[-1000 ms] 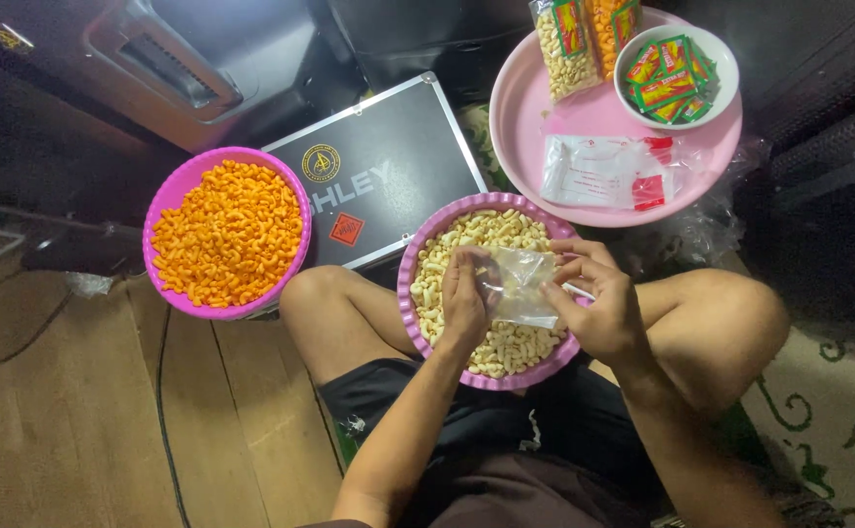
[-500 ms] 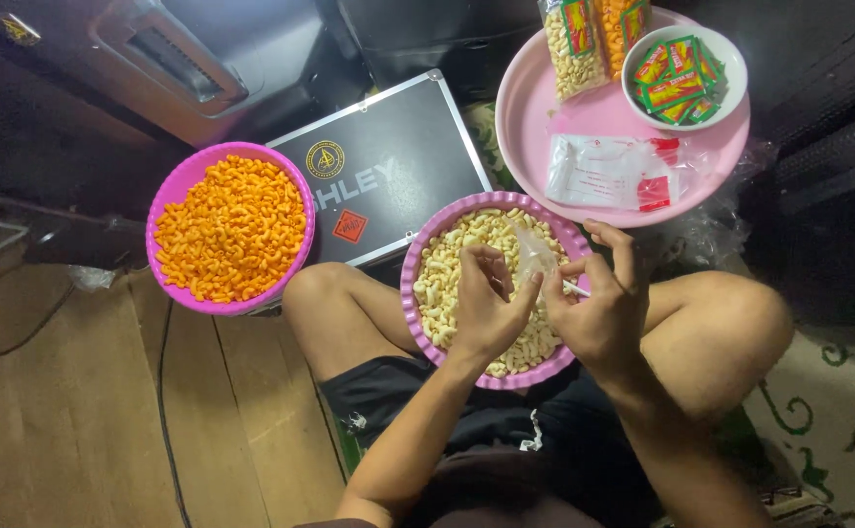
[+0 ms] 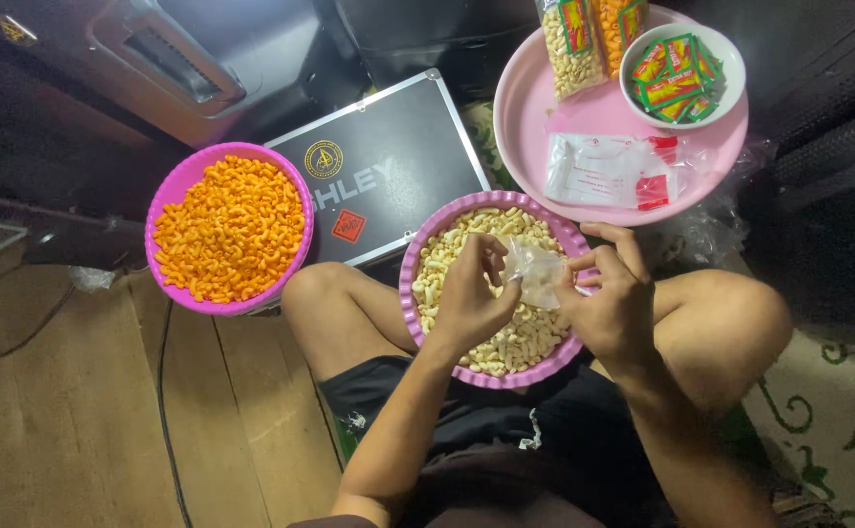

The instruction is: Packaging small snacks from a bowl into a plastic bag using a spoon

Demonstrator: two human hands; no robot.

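Pinching clear bag (image 3: 537,274) — both hands' fingers (image 3: 572,282) closed.

Both forearms reach forward from the bottom of the view and converge over the lap, between the bent bare knees. The left hand (image 3: 471,298) curls, fingers bunched toward the thumb — its back faces up. The right hand (image 3: 611,298) sits just beside it, thumb and forefinger pinched, the other fingers arched loosely — wrist bent slightly inward.
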